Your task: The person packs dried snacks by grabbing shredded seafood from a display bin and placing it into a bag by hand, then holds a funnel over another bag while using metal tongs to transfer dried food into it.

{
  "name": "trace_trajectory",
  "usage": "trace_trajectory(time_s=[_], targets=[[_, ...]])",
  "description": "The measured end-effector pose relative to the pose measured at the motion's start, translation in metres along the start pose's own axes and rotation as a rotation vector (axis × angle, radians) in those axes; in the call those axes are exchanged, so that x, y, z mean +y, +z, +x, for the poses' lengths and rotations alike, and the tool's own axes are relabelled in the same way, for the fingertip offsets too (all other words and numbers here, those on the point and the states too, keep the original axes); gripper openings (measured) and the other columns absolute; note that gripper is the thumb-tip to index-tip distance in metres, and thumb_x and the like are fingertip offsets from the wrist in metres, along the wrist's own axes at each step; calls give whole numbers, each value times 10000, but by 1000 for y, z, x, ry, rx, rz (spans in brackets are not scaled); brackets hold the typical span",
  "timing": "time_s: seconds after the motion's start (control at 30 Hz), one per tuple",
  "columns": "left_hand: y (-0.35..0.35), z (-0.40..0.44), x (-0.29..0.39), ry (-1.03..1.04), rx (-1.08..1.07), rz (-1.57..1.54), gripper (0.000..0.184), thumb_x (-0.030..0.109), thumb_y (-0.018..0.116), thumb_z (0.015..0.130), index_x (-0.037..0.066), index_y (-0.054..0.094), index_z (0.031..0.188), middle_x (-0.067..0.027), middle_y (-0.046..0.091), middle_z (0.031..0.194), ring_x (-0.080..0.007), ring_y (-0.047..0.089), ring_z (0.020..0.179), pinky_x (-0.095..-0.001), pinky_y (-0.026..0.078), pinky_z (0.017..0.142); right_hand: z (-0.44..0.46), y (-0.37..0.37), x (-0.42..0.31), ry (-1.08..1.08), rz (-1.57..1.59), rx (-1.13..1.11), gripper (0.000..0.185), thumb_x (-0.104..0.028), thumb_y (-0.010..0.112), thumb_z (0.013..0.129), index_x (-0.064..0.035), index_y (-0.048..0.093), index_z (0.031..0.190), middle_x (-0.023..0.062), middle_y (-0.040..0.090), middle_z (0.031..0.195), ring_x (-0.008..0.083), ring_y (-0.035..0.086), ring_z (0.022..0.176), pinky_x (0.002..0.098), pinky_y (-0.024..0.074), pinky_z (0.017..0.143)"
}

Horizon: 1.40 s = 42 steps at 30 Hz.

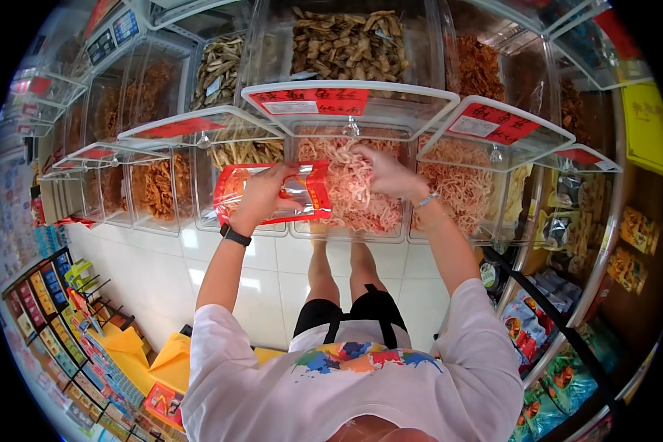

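Note:
My left hand (pixel 261 197) is closed on a food pouch (pixel 309 193) with red borders and a clear, shiny front. The pouch is over the front bins, its right end beside the pink shreds. My right hand (pixel 392 174) reaches into the middle front bin (pixel 350 236), fingers closed around a clump of pale pink dried shreds (pixel 352 171). Below the clump lie more such shreds in the bin. A raised clear lid with a red handwritten sign (pixel 309 102) is just above both hands. My right fingertips are partly hidden in the shreds.
Neighbouring bins hold more pink shreds (pixel 460 180), yellowish strips (pixel 247 152) and orange-brown dried pieces (pixel 162 188). Brown dried pieces (pixel 350 46) fill a bin behind. A metal rail and packaged goods (pixel 541 317) stand at right; a black wire rack (pixel 48 317) is at lower left.

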<state>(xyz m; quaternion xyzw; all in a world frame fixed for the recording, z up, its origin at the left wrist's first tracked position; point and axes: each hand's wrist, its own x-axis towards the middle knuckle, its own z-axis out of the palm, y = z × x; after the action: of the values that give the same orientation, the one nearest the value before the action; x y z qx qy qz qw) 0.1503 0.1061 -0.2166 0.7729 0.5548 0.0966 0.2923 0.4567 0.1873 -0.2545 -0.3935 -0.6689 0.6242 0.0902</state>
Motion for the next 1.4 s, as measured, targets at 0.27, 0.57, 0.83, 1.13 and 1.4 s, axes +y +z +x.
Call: trace_trajectory(time_s=[0.27, 0.57, 0.83, 1.13, 1.4], targets=[[7, -6, -7, -58, 5, 93, 725, 464, 844, 600, 68, 576, 1145, -81, 627, 1216, -328, 628, 1066, -414, 516, 855, 13, 20, 8, 130, -396, -154, 562, -151, 757, 691, -23, 558, 1201, 226, 640, 1042, 376, 632, 980, 427, 507, 844], [7, -15, -8, -32, -16, 129, 738, 470, 843, 601, 56, 574, 1150, -68, 621, 1261, -326, 623, 1084, -415, 516, 875, -2, 28, 0, 175, -456, 93, 367, -83, 702, 692, -37, 606, 1044, 190, 653, 991, 387, 630, 963, 462, 509, 825], [-1, 4, 27, 104, 98, -8, 623, 410, 836, 642, 67, 613, 1112, -57, 649, 1224, -301, 660, 1007, -385, 545, 801, -8, 22, -27, -145, -487, -29, 399, -91, 652, 744, -26, 614, 1137, 191, 660, 959, 398, 634, 928, 477, 503, 819], [7, 20, 40, 10, 118, 80, 652, 445, 821, 653, 103, 609, 1166, -79, 683, 1024, -298, 675, 872, -391, 539, 716, 4, 47, -25, -5, 256, 28, 308, -139, 723, 829, 39, 653, 1070, 136, 709, 832, 193, 649, 751, 330, 516, 724], [19, 9, 58, -61, 82, -40, 854, 488, 828, 631, 128, 521, 1342, -127, 673, 1125, -331, 658, 975, -413, 527, 829, -8, 17, -43, 135, 491, -216, 229, -67, 680, 808, 54, 655, 1000, 19, 685, 871, 99, 570, 779, 294, 492, 725]])
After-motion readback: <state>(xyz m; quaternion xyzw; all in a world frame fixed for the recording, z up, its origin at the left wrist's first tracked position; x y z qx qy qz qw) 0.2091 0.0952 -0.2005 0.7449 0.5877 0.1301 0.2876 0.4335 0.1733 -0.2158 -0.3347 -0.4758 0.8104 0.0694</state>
